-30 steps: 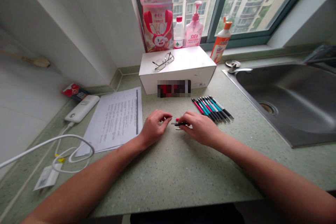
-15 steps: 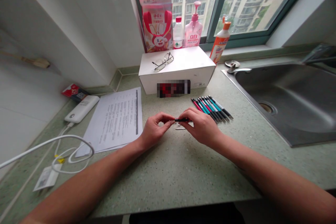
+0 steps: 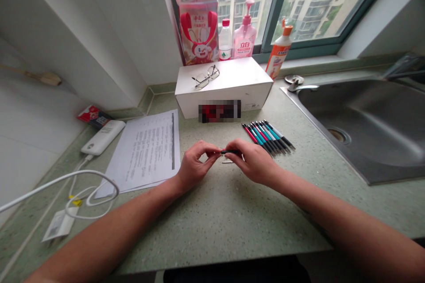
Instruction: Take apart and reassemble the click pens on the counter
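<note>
Black, slender, tube-like pen part (image 3: pixel 230 151): held level just above the speckled green stone countertop (image 3: pixel 212 216), between both hands.
Right hand (image 3: pixel 255 161): the part is pinched between thumb and forefinger.
Left hand (image 3: pixel 197 161): thumb and forefinger are pressed together on the part's left end; any smaller piece is hidden.
Handling: it is judged light, stiff and perhaps slippery; it is best gripped mid-length, with thin ends spared bending.
Thin silvery rod (image 3: pixel 227 162): laid below the fingers.
Multicoloured pens with black grips (image 3: pixel 268 138): lined up beyond the right hand.
</note>
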`<state>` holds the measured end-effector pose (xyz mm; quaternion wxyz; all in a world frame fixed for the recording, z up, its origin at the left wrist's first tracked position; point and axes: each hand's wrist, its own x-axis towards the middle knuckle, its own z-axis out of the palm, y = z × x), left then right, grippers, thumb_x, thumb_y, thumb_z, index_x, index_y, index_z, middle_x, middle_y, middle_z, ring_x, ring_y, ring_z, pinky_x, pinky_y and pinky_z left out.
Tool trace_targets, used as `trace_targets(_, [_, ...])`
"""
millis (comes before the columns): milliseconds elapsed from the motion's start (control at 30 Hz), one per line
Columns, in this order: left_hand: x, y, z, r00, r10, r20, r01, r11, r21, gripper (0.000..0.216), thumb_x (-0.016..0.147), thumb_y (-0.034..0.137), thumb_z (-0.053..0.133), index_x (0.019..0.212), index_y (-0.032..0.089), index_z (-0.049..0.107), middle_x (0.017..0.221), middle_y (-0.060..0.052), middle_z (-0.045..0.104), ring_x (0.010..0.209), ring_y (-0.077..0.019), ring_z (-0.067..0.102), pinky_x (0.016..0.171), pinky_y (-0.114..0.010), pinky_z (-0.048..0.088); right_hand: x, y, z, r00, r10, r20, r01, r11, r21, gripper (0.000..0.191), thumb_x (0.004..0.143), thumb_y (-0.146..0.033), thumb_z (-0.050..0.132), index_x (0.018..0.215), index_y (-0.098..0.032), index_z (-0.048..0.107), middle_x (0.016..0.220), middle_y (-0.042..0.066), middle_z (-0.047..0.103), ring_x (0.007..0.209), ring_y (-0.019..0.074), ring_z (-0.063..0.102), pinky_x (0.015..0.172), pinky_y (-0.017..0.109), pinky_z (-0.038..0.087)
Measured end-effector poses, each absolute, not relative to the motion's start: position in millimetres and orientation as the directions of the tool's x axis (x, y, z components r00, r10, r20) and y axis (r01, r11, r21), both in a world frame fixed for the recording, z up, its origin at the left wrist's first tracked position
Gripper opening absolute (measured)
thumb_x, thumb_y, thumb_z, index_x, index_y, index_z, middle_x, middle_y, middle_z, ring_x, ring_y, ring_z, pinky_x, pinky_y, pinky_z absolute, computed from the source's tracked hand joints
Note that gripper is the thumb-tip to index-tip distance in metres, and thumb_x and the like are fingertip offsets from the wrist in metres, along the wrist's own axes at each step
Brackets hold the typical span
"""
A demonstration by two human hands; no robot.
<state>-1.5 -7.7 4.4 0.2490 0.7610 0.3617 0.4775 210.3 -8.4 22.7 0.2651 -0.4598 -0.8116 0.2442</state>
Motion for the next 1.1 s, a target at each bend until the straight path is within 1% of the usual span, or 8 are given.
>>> trace_targets(100, [-1.8, -7.3, 3.8, 0.288, 0.771, 0.568, 0.329, -0.637, 0.698, 0.002, 0.09, 0.019, 0.071, 0.091, 0.017, 0.071, 0.083, -0.004, 0.072, 0.075, -0.014, 0.066, 0.072, -0.028, 0.054, 209.9, -6.9, 22.9, -0.464, 0.862, 0.204, 0.615, 0.479, -0.626, 0.025, 0.102, -0.034, 0.049, 0.096, -0.019, 0.068, 0.089, 0.006, 0.073, 0.08, 0.0182, 0.066, 0.07, 0.03, 0.044])
trace_targets(233, [-2.4, -6.4, 2.3, 0.271, 0.776, 0.57, 0.339, -0.631, 0.698, 0.003, 0.089, 0.019, 0.072, 0.093, 0.018, 0.072, 0.083, -0.003, 0.072, 0.075, -0.014, 0.067, 0.072, -0.028, 0.055, 209.8, -6.8, 23.0, -0.433, 0.879, 0.199, 0.592, 0.444, -0.673, 0.029, 0.093, -0.033, 0.065, 0.118, -0.018, 0.062, 0.092, 0.004, 0.073, 0.074, 0.0165, 0.064, 0.068, 0.029, 0.044])
trace_targets(333, [-2.7, -6.0, 2.0, 0.277, 0.763, 0.585, 0.338, -0.647, 0.684, 0.003, 0.09, 0.019, 0.072, 0.092, 0.019, 0.072, 0.083, -0.003, 0.073, 0.076, -0.0141, 0.067, 0.072, -0.028, 0.054, 210.6, -6.3, 22.5, -0.442, 0.876, 0.192, 0.609, 0.45, -0.653, 0.016, 0.096, -0.032, 0.06, 0.103, -0.019, 0.065, 0.086, 0.004, 0.072, 0.073, 0.0167, 0.063, 0.065, 0.028, 0.042])
trace_targets(400, [-2.7, -5.7, 2.0, 0.286, 0.756, 0.589, 0.335, -0.655, 0.678, 0.002, 0.09, 0.019, 0.071, 0.092, 0.019, 0.072, 0.083, -0.003, 0.074, 0.076, -0.0141, 0.067, 0.071, -0.028, 0.054, 211.4, -5.2, 21.9, -0.463, 0.865, 0.193, 0.618, 0.471, -0.629, 0.022, 0.101, -0.033, 0.051, 0.095, -0.02, 0.067, 0.087, 0.005, 0.072, 0.077, 0.0175, 0.064, 0.067, 0.029, 0.042])
trace_targets(567, [-3.1, -4.9, 0.7, 0.276, 0.77, 0.575, 0.36, -0.637, 0.681, 0.003, 0.091, 0.021, 0.071, 0.093, 0.019, 0.072, 0.082, -0.003, 0.073, 0.074, -0.0141, 0.067, 0.071, -0.028, 0.055, 213.2, -4.5, 22.2, -0.433, 0.878, 0.204, 0.614, 0.453, -0.646, 0.029, 0.093, -0.035, 0.065, 0.118, -0.02, 0.062, 0.091, 0.004, 0.072, 0.072, 0.0159, 0.063, 0.066, 0.028, 0.043])
trace_targets(700, [-3.8, -4.8, 0.5, 0.284, 0.771, 0.571, 0.363, -0.637, 0.68, 0.004, 0.091, 0.022, 0.071, 0.092, 0.019, 0.072, 0.084, -0.004, 0.074, 0.077, -0.0149, 0.067, 0.073, -0.029, 0.055, 213.8, -4.9, 23.0, -0.429, 0.885, 0.183, 0.644, 0.442, -0.625, 0.014, 0.096, -0.032, 0.06, 0.1, -0.019, 0.066, 0.087, 0.004, 0.072, 0.073, 0.0165, 0.063, 0.065, 0.028, 0.04])
trace_targets(867, [-3.5, -4.4, 1.6, 0.294, 0.776, 0.558, 0.359, -0.63, 0.688, 0.003, 0.091, 0.021, 0.071, 0.092, 0.019, 0.072, 0.084, -0.004, 0.074, 0.077, -0.0153, 0.067, 0.072, -0.029, 0.054, 214.5, -2.3, 23.5, -0.453, 0.881, 0.137, 0.679, 0.44, -0.588, 0.029, 0.102, -0.037, 0.049, 0.095, -0.02, 0.071, 0.082, 0.005, 0.073, 0.073, 0.0173, 0.063, 0.065, 0.029, 0.039])
trace_targets(1100, [-0.8, -5.4, 1.9, 0.541, 0.65, 0.534, 0.363, -0.753, 0.548, 0.003, 0.093, 0.019, 0.066, 0.094, 0.018, 0.069, 0.087, -0.005, 0.075, 0.082, -0.018, 0.064, 0.078, -0.033, 0.052, 221.6, 0.5, 31.0, -0.426, 0.883, 0.199, 0.695, 0.46, -0.552, 0.023, 0.1, -0.035, 0.054, 0.094, -0.02, 0.07, 0.092, 0.005, 0.072, 0.077, 0.0161, 0.062, 0.068, 0.028, 0.04])
